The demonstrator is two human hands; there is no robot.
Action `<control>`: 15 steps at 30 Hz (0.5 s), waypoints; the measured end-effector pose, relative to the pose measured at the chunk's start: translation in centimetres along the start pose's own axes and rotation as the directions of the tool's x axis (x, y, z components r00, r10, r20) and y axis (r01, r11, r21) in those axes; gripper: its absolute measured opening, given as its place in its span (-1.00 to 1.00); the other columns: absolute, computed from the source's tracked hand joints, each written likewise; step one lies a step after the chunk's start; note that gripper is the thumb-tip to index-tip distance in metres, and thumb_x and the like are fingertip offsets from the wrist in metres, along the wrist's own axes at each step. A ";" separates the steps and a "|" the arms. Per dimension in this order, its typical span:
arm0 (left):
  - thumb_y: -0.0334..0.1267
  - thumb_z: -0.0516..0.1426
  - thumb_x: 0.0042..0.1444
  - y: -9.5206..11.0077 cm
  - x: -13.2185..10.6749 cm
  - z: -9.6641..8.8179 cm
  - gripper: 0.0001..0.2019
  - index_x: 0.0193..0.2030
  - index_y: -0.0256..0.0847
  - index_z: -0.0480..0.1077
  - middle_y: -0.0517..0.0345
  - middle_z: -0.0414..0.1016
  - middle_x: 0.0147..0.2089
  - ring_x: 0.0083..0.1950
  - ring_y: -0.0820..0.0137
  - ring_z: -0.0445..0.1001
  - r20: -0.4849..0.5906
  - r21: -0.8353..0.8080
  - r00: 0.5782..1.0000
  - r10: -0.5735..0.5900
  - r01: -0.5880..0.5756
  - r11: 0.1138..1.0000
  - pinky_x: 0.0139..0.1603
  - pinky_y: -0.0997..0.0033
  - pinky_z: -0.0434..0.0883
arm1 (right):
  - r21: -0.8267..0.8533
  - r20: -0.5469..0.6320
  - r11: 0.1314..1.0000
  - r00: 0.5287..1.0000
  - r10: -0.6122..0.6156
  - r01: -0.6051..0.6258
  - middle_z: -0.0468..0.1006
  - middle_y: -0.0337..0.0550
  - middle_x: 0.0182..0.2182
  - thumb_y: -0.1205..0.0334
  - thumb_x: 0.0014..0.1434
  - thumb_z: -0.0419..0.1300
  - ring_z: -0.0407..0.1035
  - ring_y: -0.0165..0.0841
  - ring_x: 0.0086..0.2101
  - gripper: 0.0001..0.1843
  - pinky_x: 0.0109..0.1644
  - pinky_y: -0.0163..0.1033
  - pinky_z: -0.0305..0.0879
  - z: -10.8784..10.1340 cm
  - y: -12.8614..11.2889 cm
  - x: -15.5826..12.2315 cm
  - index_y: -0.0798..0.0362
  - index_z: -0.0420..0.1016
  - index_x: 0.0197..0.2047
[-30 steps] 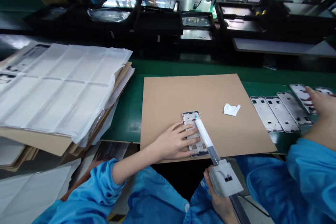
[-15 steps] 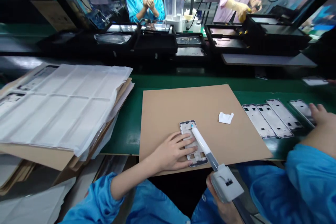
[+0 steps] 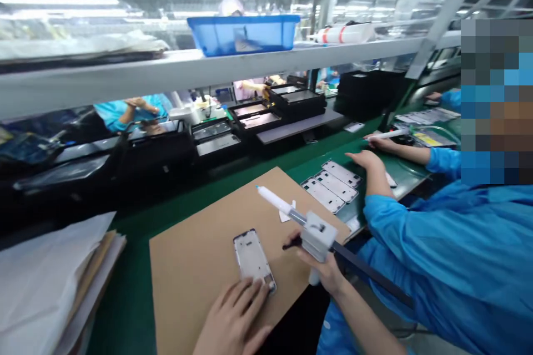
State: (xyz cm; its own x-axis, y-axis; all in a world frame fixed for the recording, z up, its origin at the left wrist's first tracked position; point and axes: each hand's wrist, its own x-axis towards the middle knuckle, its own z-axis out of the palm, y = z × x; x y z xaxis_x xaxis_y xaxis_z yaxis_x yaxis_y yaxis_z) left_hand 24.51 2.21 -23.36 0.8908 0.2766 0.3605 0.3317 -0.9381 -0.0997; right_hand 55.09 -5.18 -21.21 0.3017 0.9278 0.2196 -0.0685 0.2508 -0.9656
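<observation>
My left hand [image 3: 238,319] lies flat, fingers stretched, with the tips on the near end of a white phone frame [image 3: 252,258]. The frame rests on a brown cardboard sheet [image 3: 187,266]. My right hand [image 3: 320,266] grips the handle of a glue gun [image 3: 318,236], a caulking-type tool with a grey body and a long dark rod. Its white tube points up and left over the cardboard, the bluish tip held apart from the frame. Partly behind the tube lies a scrap of white paper [image 3: 287,213].
Several phone frames [image 3: 331,186] lie on the green table right of the cardboard, near a co-worker's hand [image 3: 368,163]. White sheets and cardboard [image 3: 45,283] are stacked at left. Black trays [image 3: 254,113] line the back, below a shelf with a blue bin [image 3: 245,36].
My view has swung up and to the right. The glue gun's tip has lifted away from the phone frame. My left hand has shifted from across the frame to its near end.
</observation>
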 end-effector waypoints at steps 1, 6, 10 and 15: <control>0.23 0.15 0.56 -1.3 0.5 0.5 -0.19 0.81 0.05 0.13 -0.02 0.59 0.52 0.45 -0.01 0.60 0.013 0.011 1.000 -0.029 0.028 1.000 0.45 0.02 0.60 | 0.018 0.013 1.000 1.000 -0.015 0.015 0.74 -0.13 -0.04 -0.30 0.29 0.42 0.69 -0.09 0.06 -0.56 0.32 0.02 0.61 0.4 -0.1 1.0 -0.18 0.67 0.01; 0.46 -0.01 0.53 -6.5 5.0 1.4 -0.07 0.86 0.13 -0.10 -0.19 0.29 0.72 0.71 -0.32 0.28 0.021 0.091 0.882 -0.471 0.468 0.879 0.66 -0.60 0.26 | 0.025 -0.030 0.997 0.997 0.075 -0.074 0.74 -0.09 -0.04 -0.20 0.28 0.39 0.68 -0.08 0.10 -0.67 0.36 0.04 0.54 0.7 0.0 2.5 -0.19 0.65 -0.05; 0.37 -0.01 0.60 -5.5 5.9 -0.4 -0.14 0.81 -0.09 0.10 -0.35 0.23 0.73 0.74 -0.19 0.24 0.164 0.060 0.843 -0.512 0.509 0.859 0.69 -0.46 0.28 | -0.004 -0.087 0.998 0.994 0.068 -0.069 0.73 -0.02 0.00 -0.24 0.25 0.45 0.66 -0.04 0.13 -0.58 0.39 -0.01 0.55 -0.2 1.6 1.5 -0.13 0.68 -0.02; 0.19 0.02 0.66 -2.9 2.3 -5.7 -0.38 0.66 -0.05 0.34 -0.17 0.31 0.71 0.68 0.00 0.36 0.176 0.054 0.898 -0.403 0.400 0.915 0.75 -0.30 0.25 | -0.010 0.020 0.991 0.991 0.133 -0.132 0.72 0.01 0.03 -0.32 0.29 0.44 0.65 -0.02 0.14 -0.51 0.42 -0.01 0.59 -0.9 3.9 1.0 -0.11 0.73 0.03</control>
State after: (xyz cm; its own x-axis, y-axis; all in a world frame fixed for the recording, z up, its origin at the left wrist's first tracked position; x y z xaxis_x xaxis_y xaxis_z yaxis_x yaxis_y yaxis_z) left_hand 23.88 4.38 -16.97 0.7207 0.6635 0.2008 0.6769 -0.7361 0.0027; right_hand 55.98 -3.50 -24.88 0.2705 0.9583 0.0925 -0.0982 0.1230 -0.9875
